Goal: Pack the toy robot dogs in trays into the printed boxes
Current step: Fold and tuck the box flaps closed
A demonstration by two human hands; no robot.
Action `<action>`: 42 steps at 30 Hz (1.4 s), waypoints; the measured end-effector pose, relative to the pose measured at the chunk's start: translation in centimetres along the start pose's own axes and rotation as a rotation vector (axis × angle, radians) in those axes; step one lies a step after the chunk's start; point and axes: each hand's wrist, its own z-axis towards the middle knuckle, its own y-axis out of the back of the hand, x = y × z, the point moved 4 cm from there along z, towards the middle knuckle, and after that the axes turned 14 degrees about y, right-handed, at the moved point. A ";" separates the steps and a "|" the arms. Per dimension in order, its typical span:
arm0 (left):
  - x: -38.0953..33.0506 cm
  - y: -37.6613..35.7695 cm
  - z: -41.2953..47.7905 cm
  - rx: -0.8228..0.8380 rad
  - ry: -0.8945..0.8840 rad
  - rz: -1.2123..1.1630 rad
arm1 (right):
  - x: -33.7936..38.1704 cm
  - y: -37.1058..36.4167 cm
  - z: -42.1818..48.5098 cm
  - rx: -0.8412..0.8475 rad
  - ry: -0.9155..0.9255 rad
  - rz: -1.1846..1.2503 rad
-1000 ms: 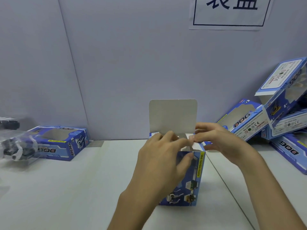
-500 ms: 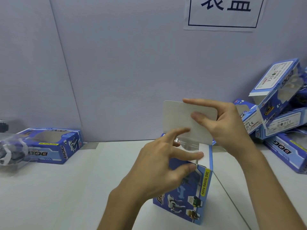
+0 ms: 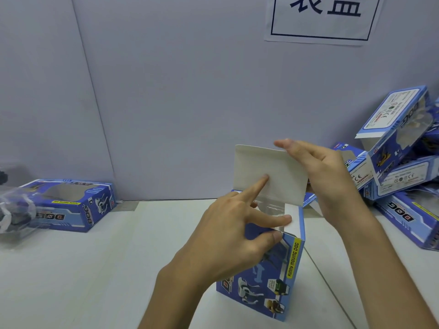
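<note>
Upright printed box (image 3: 261, 295), lid flap (image 3: 266, 167) raised. The right hand (image 3: 318, 169) grips the flap's top corner. The left hand (image 3: 225, 238) is flat-fingered, pressing the flap and the box rim.

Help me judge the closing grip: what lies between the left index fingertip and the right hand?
The printed box's white top flap; left hand touches it, right hand holds its edge. Head view.

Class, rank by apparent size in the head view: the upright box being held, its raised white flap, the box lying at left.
1. upright box, largest, though nearest the camera.
2. white flap and left box look alike; unranked.
</note>
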 end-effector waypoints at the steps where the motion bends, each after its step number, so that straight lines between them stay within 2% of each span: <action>1: 0.0 0.0 0.0 0.002 0.002 -0.001 | 0.0 0.0 -0.1 0.027 -0.052 -0.006; 4: -0.1 0.2 0.0 0.006 0.010 0.000 | -0.3 0.6 -0.3 0.105 -0.064 -0.104; 9: -0.3 -0.1 -0.1 0.012 0.027 0.019 | 0.3 0.3 -0.4 -0.052 0.185 -0.317; 11: -0.4 -0.1 -0.1 0.010 0.031 0.024 | 0.5 0.0 -0.6 -0.040 0.240 -0.331; 17: -1.0 0.0 -0.5 -0.012 -0.001 0.064 | 0.6 0.3 -0.5 0.034 0.152 -0.223; 24: -1.8 -0.2 -0.5 -0.036 -0.032 0.091 | 1.9 0.1 -0.7 0.045 0.276 -0.443; 29: -2.3 -0.7 -0.7 -0.098 -0.047 0.118 | 2.6 0.0 -0.6 0.231 0.189 -0.551; 34: -4.2 -1.4 -1.3 -0.232 -0.135 0.199 | 3.9 0.5 -1.1 0.338 0.142 -0.497; 39: -3.9 -1.1 -1.4 -0.281 -0.113 0.171 | 4.1 -0.4 -1.4 0.310 0.165 -0.599; 42: -3.0 -1.0 -1.2 -0.338 -0.089 0.174 | 3.8 -1.5 -1.4 0.218 0.205 -0.660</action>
